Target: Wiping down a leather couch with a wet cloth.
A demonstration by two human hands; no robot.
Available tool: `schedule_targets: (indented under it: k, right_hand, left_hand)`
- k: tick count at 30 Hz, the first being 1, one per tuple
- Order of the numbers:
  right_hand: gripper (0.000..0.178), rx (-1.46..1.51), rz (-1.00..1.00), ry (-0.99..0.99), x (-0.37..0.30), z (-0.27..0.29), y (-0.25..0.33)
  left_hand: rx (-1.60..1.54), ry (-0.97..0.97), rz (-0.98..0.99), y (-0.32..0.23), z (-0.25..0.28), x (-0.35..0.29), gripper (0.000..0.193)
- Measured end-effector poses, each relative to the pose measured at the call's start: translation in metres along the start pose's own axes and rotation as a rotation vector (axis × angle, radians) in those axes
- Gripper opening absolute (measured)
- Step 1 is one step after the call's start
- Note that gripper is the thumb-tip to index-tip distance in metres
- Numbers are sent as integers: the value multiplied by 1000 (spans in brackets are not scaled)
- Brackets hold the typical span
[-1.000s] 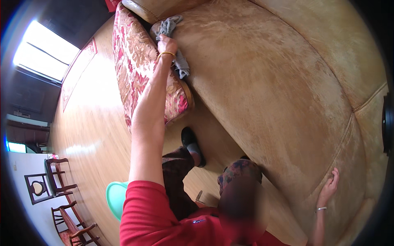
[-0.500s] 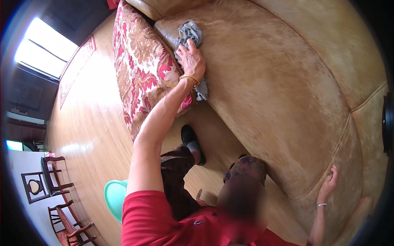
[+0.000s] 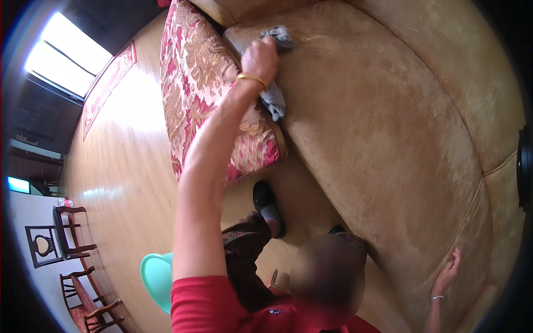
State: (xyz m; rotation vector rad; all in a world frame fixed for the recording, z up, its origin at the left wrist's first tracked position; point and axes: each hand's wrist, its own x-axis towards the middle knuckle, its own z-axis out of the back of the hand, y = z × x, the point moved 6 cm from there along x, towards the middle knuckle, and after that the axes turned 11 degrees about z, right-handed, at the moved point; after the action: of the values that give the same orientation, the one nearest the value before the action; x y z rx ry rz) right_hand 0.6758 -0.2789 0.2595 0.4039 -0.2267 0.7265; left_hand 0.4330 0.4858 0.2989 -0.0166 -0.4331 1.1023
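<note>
I see the left hand [image 3: 261, 60], yellow bangle [image 3: 251, 79] at its wrist, reaching far out over the sofa [image 3: 366, 122]. Its fingers [image 3: 270, 42] look bunched on a grey cloth [image 3: 273, 104]; exact grip blurred. Cloth sits in and under that hand: one wad sticks out just past the fingers, the other end trails back toward the wrist, at the seat's edge. Patterned cushion [image 3: 200, 83], red and gold, just left of the fingers; sofa seat to their right.

Right hand [image 3: 446, 275], silver bracelet [image 3: 438, 297], well apart from the cloth, back and right of the left fingers. Its own fingers are loosely extended, slightly curled, nothing in them. They lie over the sofa near a seam; I can't tell how firmly they touch.

Nearer the body than the left fingers: dark shoe [image 3: 264, 197] on the wood floor [image 3: 133, 188]. Also back and left of them, teal seat [image 3: 157, 280], plus a dark chair [image 3: 66, 234] and a wooden armchair [image 3: 89, 308] farther off. Bright window [image 3: 69, 55] well left of the fingers.
</note>
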Motion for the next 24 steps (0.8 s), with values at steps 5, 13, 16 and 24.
schedule_targets:
  k: [5, 13, 16, 24]
  right_hand:
    - [34, 11, 1, -23, -8, 8, -7]
    - [32, 33, -58, 24, -2, -1, 1]
    - [31, 40, -81, 28, -5, 8, 2]
    - [30, -5, -130, 60, 2, 6, 17]
  left_hand:
    - [-140, -334, 147, 32, 69, 72, 40]
    - [-161, 4, -43, 108, -56, 139, 56]
    - [-250, 20, 5, 105, -63, 151, 50]
    - [-71, -102, 120, 114, -64, 164, 43]
